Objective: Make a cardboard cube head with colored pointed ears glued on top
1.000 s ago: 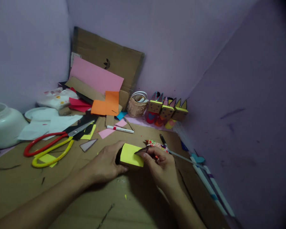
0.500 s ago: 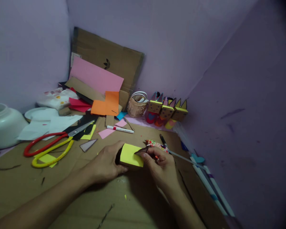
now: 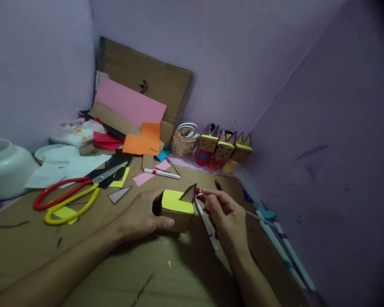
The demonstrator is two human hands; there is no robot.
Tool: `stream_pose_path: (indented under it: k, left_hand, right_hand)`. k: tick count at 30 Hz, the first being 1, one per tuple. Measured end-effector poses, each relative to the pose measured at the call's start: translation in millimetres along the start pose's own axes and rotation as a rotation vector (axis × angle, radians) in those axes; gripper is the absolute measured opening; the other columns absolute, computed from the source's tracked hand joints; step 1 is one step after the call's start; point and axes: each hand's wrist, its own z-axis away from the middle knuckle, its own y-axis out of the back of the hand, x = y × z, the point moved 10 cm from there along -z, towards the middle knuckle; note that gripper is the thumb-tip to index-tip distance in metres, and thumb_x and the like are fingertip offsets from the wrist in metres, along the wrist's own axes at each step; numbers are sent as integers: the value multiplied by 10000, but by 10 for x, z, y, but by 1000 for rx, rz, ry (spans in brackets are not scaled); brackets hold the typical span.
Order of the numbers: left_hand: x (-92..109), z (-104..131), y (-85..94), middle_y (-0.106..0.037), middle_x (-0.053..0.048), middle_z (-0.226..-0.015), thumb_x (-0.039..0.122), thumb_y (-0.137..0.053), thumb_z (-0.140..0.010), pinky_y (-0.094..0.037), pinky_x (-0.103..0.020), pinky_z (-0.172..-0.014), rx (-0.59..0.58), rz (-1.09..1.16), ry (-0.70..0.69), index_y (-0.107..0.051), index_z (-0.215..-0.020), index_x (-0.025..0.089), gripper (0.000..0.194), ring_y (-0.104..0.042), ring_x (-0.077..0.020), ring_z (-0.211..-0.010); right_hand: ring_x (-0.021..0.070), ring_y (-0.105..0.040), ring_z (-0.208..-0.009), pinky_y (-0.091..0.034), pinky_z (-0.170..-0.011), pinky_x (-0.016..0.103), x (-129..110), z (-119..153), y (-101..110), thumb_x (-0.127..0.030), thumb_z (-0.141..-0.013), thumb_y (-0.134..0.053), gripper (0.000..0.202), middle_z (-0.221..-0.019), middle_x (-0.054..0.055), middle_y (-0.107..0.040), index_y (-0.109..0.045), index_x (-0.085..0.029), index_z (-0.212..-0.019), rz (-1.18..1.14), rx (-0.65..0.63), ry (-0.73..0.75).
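My left hand grips a small brown cardboard box from its left side, thumb along the front. Bright yellow paper covers the box's top. A dark-edged triangular piece stands upright at the top's right end. Just right of the box, apart from the triangle, my right hand has its fingers curled together; what they hold, if anything, is hidden. A slim white marker with a pink end slants between the box and my right hand. Another grey triangle lies to the left on the cardboard.
Large red-and-yellow scissors lie left, near a white jar. Behind are orange paper, a red-ended marker, a brown basket and eared cardboard figures. White tubes lie along the right wall.
My right hand has let go of the triangular piece and drawn right. The triangle now stands on the yellow top. The box has tipped so more of its front shows, and the slim marker has come into view.
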Motion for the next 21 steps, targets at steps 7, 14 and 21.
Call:
stream_pose_path:
  k: [7,14,21]
  left_hand:
    - [-11,31,-16,-683,-27,-986,275,-644,-652,-445,-310,-774,-21,115,41,-614,-1007,167,373,-593,-227,-906]
    - [-80,56,-50,-674,-26,-996,260,-663,-634,-451,-307,-781,-26,55,92,-572,-1010,178,396,-603,-219,-902]
    - [-44,69,-30,-645,-30,-1020,284,-685,-644,-439,-315,-785,15,-119,71,-522,-1058,198,452,-581,-217,-929]
  right_hand:
    - [113,-466,-523,-350,-489,217,380,-49,-59,-429,-660,-700,292,-592,-5,-574,-694,-147,-733,-279,3,-267]
    - [154,-533,-648,-408,-598,250,394,-38,-116,-395,-635,-723,257,-715,33,-640,-685,-157,-726,-302,-20,-252]
    - [164,-551,-671,-417,-661,279,441,-43,-116,-432,-659,-702,272,-693,34,-647,-692,-163,-694,-320,-15,-250]
